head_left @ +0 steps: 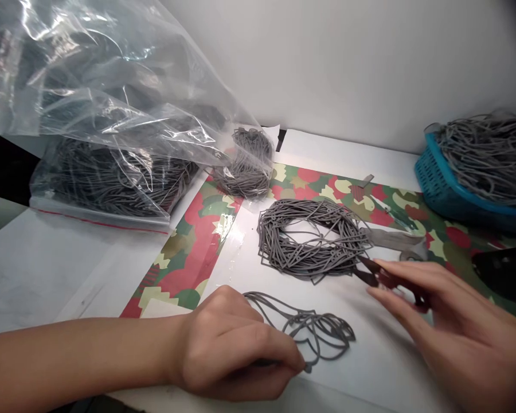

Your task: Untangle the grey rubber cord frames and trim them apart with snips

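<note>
My left hand (pixel 236 347) is closed in a pinch on a small bunch of grey rubber cords (pixel 313 330) lying on the white table near the front edge. My right hand (pixel 447 321) is wrapped around small dark snips (pixel 372 275), whose tips point left toward a larger ring-shaped bundle of grey cords (pixel 312 241) in the middle of the table. The snips' tips are just beside that bundle's right edge.
Clear plastic bags (pixel 112 132) filled with grey cords lie at the back left, one smaller bag (pixel 249 163) beside them. A blue basket (pixel 442 183) heaped with cords stands at the right. A camouflage-patterned sheet (pixel 198 241) covers part of the table. A white wall runs behind.
</note>
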A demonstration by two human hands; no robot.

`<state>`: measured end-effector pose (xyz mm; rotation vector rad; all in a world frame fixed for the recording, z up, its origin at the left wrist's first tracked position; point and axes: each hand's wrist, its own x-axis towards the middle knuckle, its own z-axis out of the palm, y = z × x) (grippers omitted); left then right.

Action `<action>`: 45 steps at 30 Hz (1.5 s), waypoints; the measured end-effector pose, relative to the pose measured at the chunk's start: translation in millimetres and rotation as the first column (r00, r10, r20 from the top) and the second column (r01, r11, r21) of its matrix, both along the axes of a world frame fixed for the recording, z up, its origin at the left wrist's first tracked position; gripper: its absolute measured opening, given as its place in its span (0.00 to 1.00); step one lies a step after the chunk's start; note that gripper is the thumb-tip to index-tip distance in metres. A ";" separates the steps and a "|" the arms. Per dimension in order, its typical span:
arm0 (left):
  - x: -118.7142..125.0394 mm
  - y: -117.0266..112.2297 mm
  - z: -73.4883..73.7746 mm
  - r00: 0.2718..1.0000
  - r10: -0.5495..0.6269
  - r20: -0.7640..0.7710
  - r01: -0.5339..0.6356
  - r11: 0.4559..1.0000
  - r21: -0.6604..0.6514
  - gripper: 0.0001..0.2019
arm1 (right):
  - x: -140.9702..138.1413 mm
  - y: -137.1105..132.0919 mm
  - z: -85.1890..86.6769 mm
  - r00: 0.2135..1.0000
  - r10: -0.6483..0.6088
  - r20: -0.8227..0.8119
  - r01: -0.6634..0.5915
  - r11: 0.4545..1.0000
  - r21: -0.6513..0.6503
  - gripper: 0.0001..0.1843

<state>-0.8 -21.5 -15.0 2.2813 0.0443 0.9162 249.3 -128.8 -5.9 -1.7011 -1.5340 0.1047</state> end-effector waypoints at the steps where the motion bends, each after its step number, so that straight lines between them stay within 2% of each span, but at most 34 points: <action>1: -0.5 0.1 0.1 1.000 -0.008 -0.003 0.008 1.000 -0.002 0.16 | 4.4 3.5 0.1 0.996 0.011 0.083 -0.008 0.999 -0.041 0.09; 4: -2.1 0.7 -0.4 0.999 -0.042 -0.033 0.042 0.999 -0.005 0.16 | 17.1 12.6 0.4 0.966 0.175 0.189 -0.157 0.982 -0.107 0.09; 7: -3.8 1.0 -1.1 0.996 -0.049 -0.069 0.047 0.998 -0.033 0.17 | 28.6 17.9 -1.3 0.918 0.348 0.192 -0.305 0.927 -0.220 0.07; 10: -4.8 0.2 0.0 0.989 -0.086 -0.121 0.066 0.986 -0.156 0.14 | 37.1 20.0 -2.6 0.888 0.431 0.164 -0.365 0.874 -0.319 0.09; 12: -4.6 -0.6 2.6 0.976 -0.122 -0.179 0.062 0.950 -0.307 0.13 | 38.4 19.1 -0.5 0.891 0.422 0.166 -0.354 0.876 -0.327 0.12; 13: -4.3 -1.0 4.4 0.966 -0.156 -0.207 0.061 0.913 -0.402 0.15 | 37.0 17.9 1.9 0.904 0.398 0.158 -0.337 0.889 -0.309 0.13; 15: -3.6 -1.7 8.5 0.935 -0.253 -0.247 0.058 0.799 -0.599 0.21 | 28.9 14.0 9.3 0.930 0.359 0.072 -0.332 0.909 -0.253 0.16; 17: -2.8 -1.9 12.5 0.905 -0.348 -0.245 0.050 0.658 -0.751 0.24 | 14.0 10.0 18.3 0.910 0.390 -0.139 -0.413 0.877 -0.244 0.19; 18: -2.5 -1.7 14.2 0.892 -0.381 -0.242 0.037 0.597 -0.801 0.25 | 4.8 8.7 22.6 0.860 0.425 -0.282 -0.496 0.827 -0.265 0.23; 19: -2.1 -1.3 15.7 0.884 -0.400 -0.242 0.018 0.548 -0.837 0.24 | -5.1 8.2 26.1 0.782 0.453 -0.429 -0.593 0.753 -0.286 0.28; 21: -1.4 0.0 18.1 0.874 -0.426 -0.235 -0.003 0.479 -0.878 0.19 | -24.4 9.7 30.2 0.590 0.446 -0.673 -0.758 0.592 -0.273 0.39; 22: -1.0 0.9 19.2 0.874 -0.432 -0.222 -0.001 0.455 -0.891 0.17 | -32.9 11.3 30.5 0.517 0.436 -0.737 -0.803 0.546 -0.240 0.43; 23: -0.5 1.7 20.3 0.878 -0.432 -0.207 0.002 0.434 -0.901 0.15 | -40.3 13.1 29.9 0.478 0.432 -0.765 -0.821 0.529 -0.214 0.45; 24: 0.0 2.5 21.4 0.884 -0.427 -0.193 0.002 0.416 -0.910 0.13 | -46.7 14.7 28.6 0.474 0.436 -0.765 -0.821 0.532 -0.206 0.47; 26: 0.9 3.7 23.2 0.897 -0.411 -0.165 0.006 0.384 -0.923 0.13 | -57.0 16.9 25.1 0.550 0.428 -0.717 -0.781 0.568 -0.259 0.50; 28: 1.8 4.4 24.2 0.915 -0.377 -0.141 0.011 0.373 -0.928 0.13 | -65.2 17.6 22.2 0.635 0.361 -0.683 -0.710 0.620 -0.333 0.46; 30: 2.5 5.0 24.0 0.931 -0.344 -0.123 0.013 0.366 -0.930 0.11 | -71.2 17.5 20.8 0.640 0.258 -0.724 -0.662 0.663 -0.349 0.27; 32: 3.0 6.1 22.8 0.943 -0.314 -0.113 0.008 0.359 -0.933 0.10 | -73.9 17.1 20.4 0.576 0.169 -0.800 -0.645 0.695 -0.318 0.07; 33: 3.0 6.9 22.0 0.948 -0.297 -0.112 0.002 0.357 -0.934 0.10 | -73.6 16.7 20.3 0.537 0.133 -0.833 -0.647 0.699 -0.306 0.03; 36: 2.5 9.8 19.6 0.954 -0.270 -0.127 -0.020 0.369 -0.929 0.09 | -67.3 13.1 19.7 0.442 0.047 -0.896 -0.661 0.692 -0.290 0.08; 38: 1.9 11.5 18.3 0.947 -0.286 -0.143 -0.027 0.375 -0.927 0.10 | -61.3 8.9 19.1 0.407 0.013 -0.913 -0.669 0.685 -0.289 0.10; 40: 1.6 12.6 17.9 0.939 -0.304 -0.164 -0.031 0.400 -0.916 0.10 | -56.3 4.4 18.7 0.405 -0.010 -0.914 -0.654 0.696 -0.297 0.12; 45: 2.5 11.6 20.1 0.919 -0.314 -0.237 -0.052 0.500 -0.865 0.09 | -52.6 -3.8 21.6 0.443 -0.017 -0.896 -0.604 0.733 -0.313 0.15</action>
